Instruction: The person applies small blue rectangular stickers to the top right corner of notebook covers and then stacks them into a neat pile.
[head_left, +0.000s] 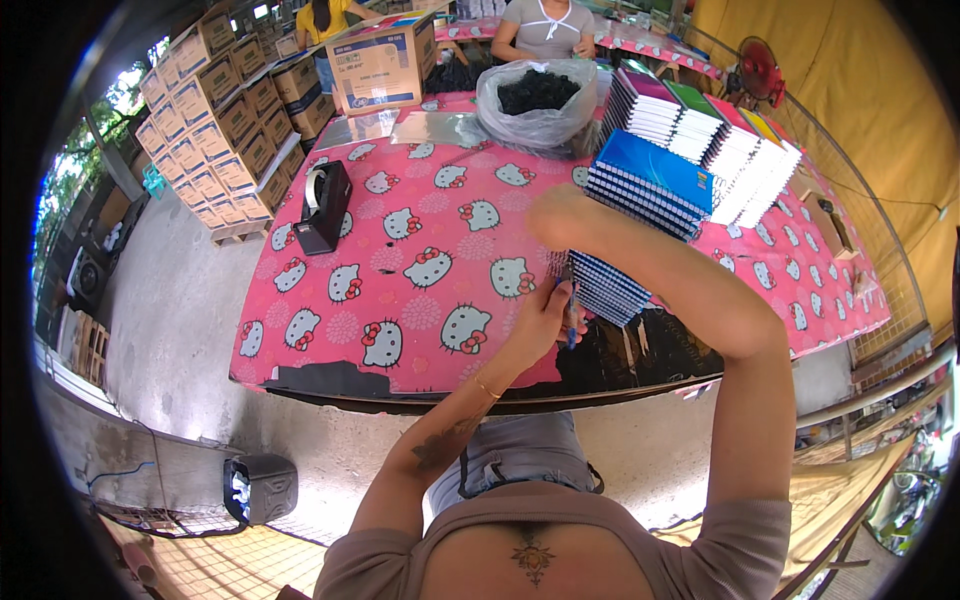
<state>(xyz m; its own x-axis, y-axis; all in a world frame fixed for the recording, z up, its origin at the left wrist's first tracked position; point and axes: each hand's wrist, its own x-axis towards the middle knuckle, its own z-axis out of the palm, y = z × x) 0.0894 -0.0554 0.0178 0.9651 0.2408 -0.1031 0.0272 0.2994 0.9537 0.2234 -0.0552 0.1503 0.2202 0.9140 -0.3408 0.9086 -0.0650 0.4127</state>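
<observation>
My left hand (pixel 548 315) is at the near end of a short stack of spiral-bound notebooks (pixel 610 287), its fingers closed around a slim bluish thing that I cannot make out. My right hand (pixel 558 218) bends over the left side of the same stack, close above the left hand. Its fingers are mostly hidden by the back of the hand. Just beyond, a taller stack of blue-covered spiral notebooks (pixel 655 170) stands partly behind my right forearm.
Notebooks with purple, green, red and yellow covers (pixel 690 125) stand in stacks at the far right. A clear bag of black material (pixel 537 105), a cardboard box (pixel 378 68) and a tape dispenser (pixel 325 208) share the pink table (pixel 400 270). Two people work beyond.
</observation>
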